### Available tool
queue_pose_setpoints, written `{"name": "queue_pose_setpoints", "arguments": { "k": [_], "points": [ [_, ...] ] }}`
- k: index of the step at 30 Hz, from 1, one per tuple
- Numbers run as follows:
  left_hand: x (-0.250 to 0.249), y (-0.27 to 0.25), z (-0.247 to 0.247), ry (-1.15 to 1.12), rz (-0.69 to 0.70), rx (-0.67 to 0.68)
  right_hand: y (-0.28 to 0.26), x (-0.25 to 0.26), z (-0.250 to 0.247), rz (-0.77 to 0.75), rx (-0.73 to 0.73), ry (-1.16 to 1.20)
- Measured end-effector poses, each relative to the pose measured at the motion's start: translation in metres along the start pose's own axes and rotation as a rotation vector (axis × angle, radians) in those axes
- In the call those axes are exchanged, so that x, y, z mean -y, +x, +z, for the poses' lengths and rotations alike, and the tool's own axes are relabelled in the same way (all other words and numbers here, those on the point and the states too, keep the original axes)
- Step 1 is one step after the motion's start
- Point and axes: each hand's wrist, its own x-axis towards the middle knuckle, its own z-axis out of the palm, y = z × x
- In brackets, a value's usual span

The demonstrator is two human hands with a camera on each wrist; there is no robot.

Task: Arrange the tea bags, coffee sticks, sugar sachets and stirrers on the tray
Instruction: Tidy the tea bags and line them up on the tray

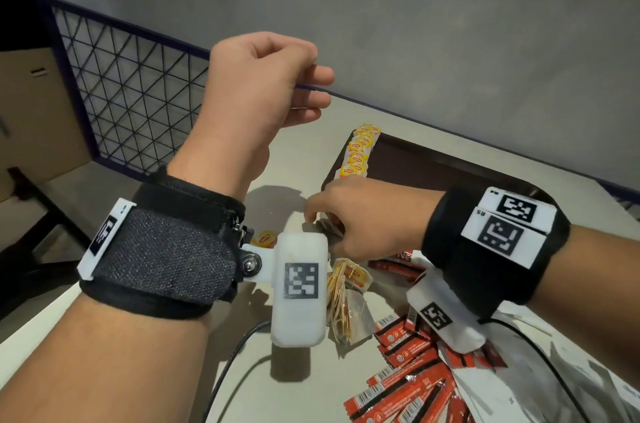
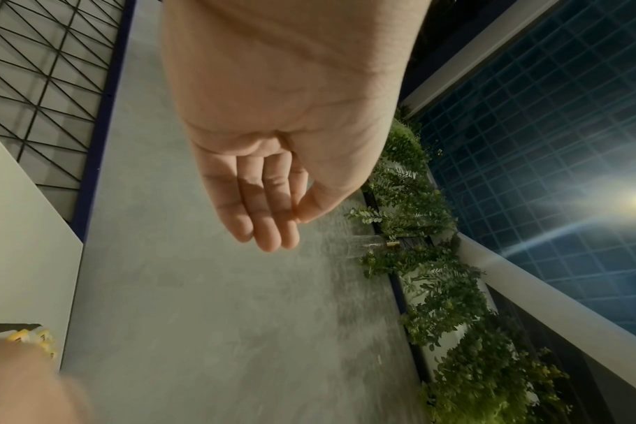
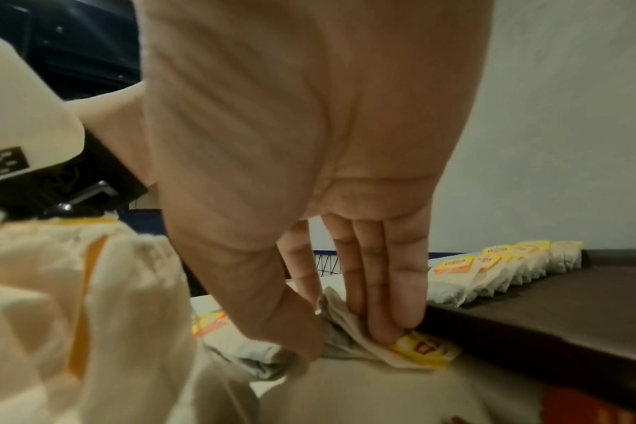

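Beige tabletop: R hand grip pinches tea bag beside tray; L hand raised, loose, empty.

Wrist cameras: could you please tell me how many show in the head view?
2: the left wrist camera beside the left forearm, the right wrist camera under the right forearm.

Seen from the head camera, the left wrist camera housing covers part of the loose tea bags just before the dark tray, and the right hand masks the tray's near corner. The picture's lower edge cuts off the red coffee sticks nearer than the tray. In the right wrist view a near heap of tea bags is a blur.
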Motion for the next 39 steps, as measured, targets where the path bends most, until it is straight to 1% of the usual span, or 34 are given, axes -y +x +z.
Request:
{"name": "queue_pose_setpoints", "arguments": {
  "k": [2, 6, 8, 11, 13, 14, 17, 18, 20, 23, 26, 28, 29, 33, 35, 36, 37, 39],
  "points": [
    [0.001, 0.000, 0.001, -0.001, -0.003, 0.005, 0.000, 0.001, 0.003, -0.022, -0.007, -0.032],
    [0.003, -0.001, 0.002, 0.005, -0.009, 0.018, 0.004, 0.002, 0.007, -0.010, -0.007, -0.050],
    [0.004, -0.001, 0.002, 0.009, -0.013, 0.019, 0.004, 0.003, 0.007, -0.025, -0.033, -0.061],
    [0.003, -0.001, 0.002, 0.007, -0.030, 0.023, -0.002, -0.001, 0.004, -0.017, -0.092, 0.043],
    [0.004, -0.001, 0.004, 0.008, -0.052, 0.033, -0.010, -0.009, -0.002, 0.048, -0.139, 0.241],
    [0.004, -0.002, 0.005, 0.013, -0.064, 0.039, -0.016, -0.012, -0.006, 0.097, -0.163, 0.409],
    [0.004, -0.004, 0.008, 0.035, -0.106, 0.079, -0.040, -0.019, -0.017, 0.222, -0.271, 1.108],
    [0.004, -0.004, 0.009, 0.045, -0.120, 0.103, -0.049, -0.022, -0.021, 0.246, -0.311, 1.304],
    [0.005, -0.006, 0.013, 0.084, -0.169, 0.164, -0.068, -0.026, -0.027, 0.261, -0.401, 1.598],
    [0.008, -0.014, 0.021, 0.115, -0.291, 0.303, -0.096, -0.026, -0.031, 0.243, -0.588, 1.892],
    [0.008, -0.029, 0.034, 0.030, -0.408, 0.472, -0.113, -0.025, -0.027, 0.206, -0.782, 2.042],
    [0.009, -0.037, 0.044, -0.033, -0.408, 0.563, -0.118, -0.024, -0.023, 0.198, -0.871, 2.078],
    [0.011, -0.040, 0.046, -0.054, -0.384, 0.572, -0.118, -0.023, -0.021, 0.211, -0.886, 2.072],
    [0.014, -0.046, 0.058, 0.002, -0.243, 0.442, -0.123, -0.022, -0.016, 0.262, -0.864, 1.978],
    [0.018, -0.047, 0.060, 0.051, -0.188, 0.414, -0.126, -0.024, -0.015, 0.273, -0.850, 1.912],
    [0.019, -0.047, 0.060, 0.071, -0.169, 0.408, -0.126, -0.025, -0.016, 0.280, -0.862, 1.849],
    [0.021, -0.047, 0.060, 0.087, -0.153, 0.403, -0.127, -0.027, -0.015, 0.308, -0.899, 1.724],
    [0.025, -0.047, 0.061, 0.122, -0.128, 0.393, -0.131, -0.032, -0.014, 0.414, -1.019, 1.329]
  ]
}}
